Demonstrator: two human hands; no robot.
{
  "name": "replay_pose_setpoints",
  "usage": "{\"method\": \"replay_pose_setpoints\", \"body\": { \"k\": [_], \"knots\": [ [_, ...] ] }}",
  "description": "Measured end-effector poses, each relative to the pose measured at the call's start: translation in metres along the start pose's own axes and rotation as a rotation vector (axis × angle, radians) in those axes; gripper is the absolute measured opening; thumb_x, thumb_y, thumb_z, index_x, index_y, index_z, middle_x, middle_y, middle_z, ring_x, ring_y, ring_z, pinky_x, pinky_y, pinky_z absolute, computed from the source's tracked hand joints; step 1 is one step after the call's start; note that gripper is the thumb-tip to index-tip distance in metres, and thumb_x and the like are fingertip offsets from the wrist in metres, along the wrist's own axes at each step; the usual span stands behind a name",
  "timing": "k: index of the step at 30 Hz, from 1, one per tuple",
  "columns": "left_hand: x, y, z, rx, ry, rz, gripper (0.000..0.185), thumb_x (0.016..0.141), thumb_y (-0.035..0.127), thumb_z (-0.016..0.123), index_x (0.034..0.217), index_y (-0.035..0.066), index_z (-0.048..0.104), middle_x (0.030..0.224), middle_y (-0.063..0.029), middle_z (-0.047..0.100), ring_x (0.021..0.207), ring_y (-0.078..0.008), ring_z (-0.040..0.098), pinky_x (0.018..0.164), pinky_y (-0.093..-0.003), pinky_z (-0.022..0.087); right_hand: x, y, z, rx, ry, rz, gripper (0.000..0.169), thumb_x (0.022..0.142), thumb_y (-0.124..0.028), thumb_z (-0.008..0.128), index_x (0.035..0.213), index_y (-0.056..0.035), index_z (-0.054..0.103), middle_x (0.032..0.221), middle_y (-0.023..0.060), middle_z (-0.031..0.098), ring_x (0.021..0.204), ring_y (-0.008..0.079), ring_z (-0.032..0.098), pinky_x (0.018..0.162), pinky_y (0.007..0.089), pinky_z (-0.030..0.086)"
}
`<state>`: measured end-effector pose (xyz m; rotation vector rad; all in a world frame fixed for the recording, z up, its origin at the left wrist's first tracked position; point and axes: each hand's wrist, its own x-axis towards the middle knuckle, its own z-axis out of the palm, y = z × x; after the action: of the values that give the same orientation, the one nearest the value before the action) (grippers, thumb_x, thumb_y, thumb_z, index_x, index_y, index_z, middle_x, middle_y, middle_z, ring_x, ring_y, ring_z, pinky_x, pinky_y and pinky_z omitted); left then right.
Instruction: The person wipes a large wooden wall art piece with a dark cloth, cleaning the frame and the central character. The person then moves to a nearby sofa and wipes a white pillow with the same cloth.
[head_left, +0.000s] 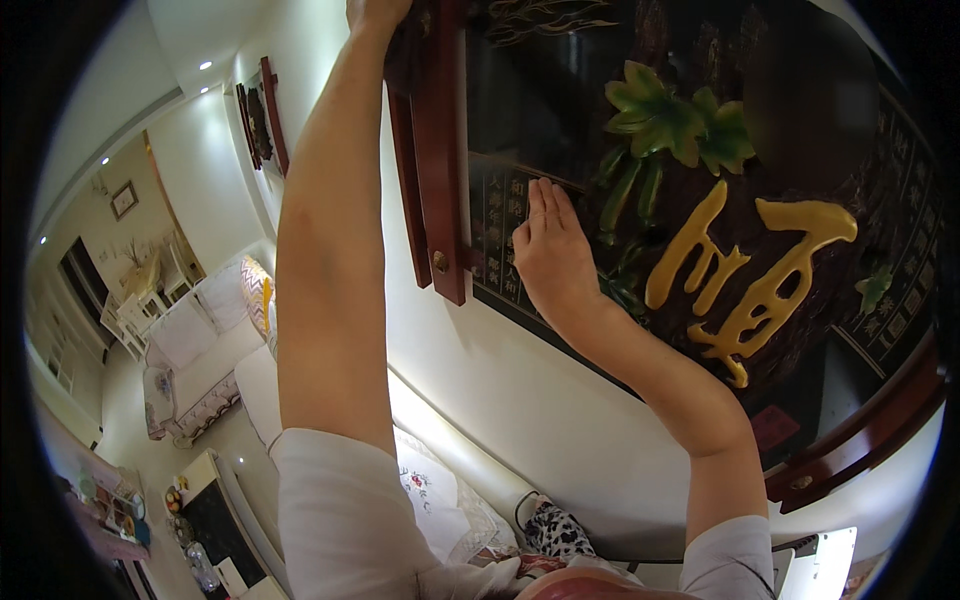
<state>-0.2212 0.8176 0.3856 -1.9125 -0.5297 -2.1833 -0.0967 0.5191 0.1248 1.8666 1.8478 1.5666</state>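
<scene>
A large black wall plaque with a reddish wooden frame post hangs before me. It carries a raised gold character, carved green leaves and columns of small engraved writing. My right hand lies on the plaque's lower left part, over the writing, fingers straight and close together. No object shows in it, though its palm side is hidden. Raised to the top edge of the picture, my left hand is beside the upper part of the post. Its fingers are cut off from view.
Below the plaque is a seat with an embroidered white cover. To the left are a pale sofa, a low table with a dark top, and dining chairs. Another framed carving hangs farther along the wall.
</scene>
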Motion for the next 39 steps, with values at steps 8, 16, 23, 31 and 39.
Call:
{"method": "replay_pose_setpoints", "body": {
  "k": [8, 16, 23, 31, 39],
  "knots": [
    [-0.021, 0.033, -0.006, 0.199, -0.158, 0.085, 0.043, 0.076, 0.013, 0.068, 0.118, 0.009, 0.066, 0.123, -0.0183, 0.064, 0.114, -0.0380, 0.060, 0.098, -0.0429, 0.049, -0.002, -0.002, -0.002, -0.012, 0.060, 0.007, 0.027, 0.079, -0.013, 0.065, 0.101, 0.0027, 0.066, 0.137, 0.0324, 0.053, 0.136, 0.0398, 0.046, 0.121, 0.0466, 0.023],
    [-0.055, 0.113, -0.030, -0.027, -0.068, 0.385, 0.042, 0.072, 0.005, 0.069, 0.113, 0.006, 0.067, 0.116, -0.0181, 0.065, 0.110, -0.0382, 0.061, 0.094, -0.0425, 0.050, 0.006, -0.006, -0.018, -0.028, -0.134, 0.032, 0.031, 0.088, -0.020, 0.061, 0.112, -0.0009, 0.065, 0.146, 0.0295, 0.045, 0.142, 0.0369, 0.038, 0.121, 0.0487, 0.020],
    [-0.147, 0.163, -0.043, -0.016, -0.234, 0.283, 0.044, 0.071, -0.003, 0.068, 0.114, 0.004, 0.061, 0.115, -0.0161, 0.059, 0.113, -0.0371, 0.055, 0.094, -0.0438, 0.049, -0.060, 0.005, -0.042, 0.452, 0.248, 0.047, 0.033, 0.081, -0.022, 0.073, 0.108, -0.0029, 0.068, 0.140, 0.0211, 0.053, 0.139, 0.0328, 0.042, 0.118, 0.0499, 0.026],
    [-0.324, 0.149, -0.068, 0.007, -0.372, 0.162, 0.073, 0.057, -0.005, 0.079, 0.125, 0.013, 0.057, 0.129, -0.0137, 0.052, 0.124, -0.0418, 0.049, 0.095, -0.0450, 0.051, -0.227, 0.012, -0.058, 0.450, 0.453, 0.401, 0.037, 0.081, -0.007, 0.067, 0.118, -0.0078, 0.065, 0.145, 0.0195, 0.047, 0.141, 0.0415, 0.036, 0.115, 0.0570, 0.028],
    [-0.452, 0.181, -0.098, -0.126, -0.578, -0.129, 0.060, 0.065, -0.006, 0.075, 0.121, 0.010, 0.060, 0.130, -0.0192, 0.050, 0.121, -0.0438, 0.048, 0.094, -0.0493, 0.048, -0.321, 0.046, -0.029, 0.092, 0.265, 0.719, 0.071, 0.087, -0.011, 0.065, 0.150, -0.0053, 0.032, 0.158, 0.0240, 0.023, 0.148, 0.0441, 0.018, 0.119, 0.0585, 0.013]
  ]
}}
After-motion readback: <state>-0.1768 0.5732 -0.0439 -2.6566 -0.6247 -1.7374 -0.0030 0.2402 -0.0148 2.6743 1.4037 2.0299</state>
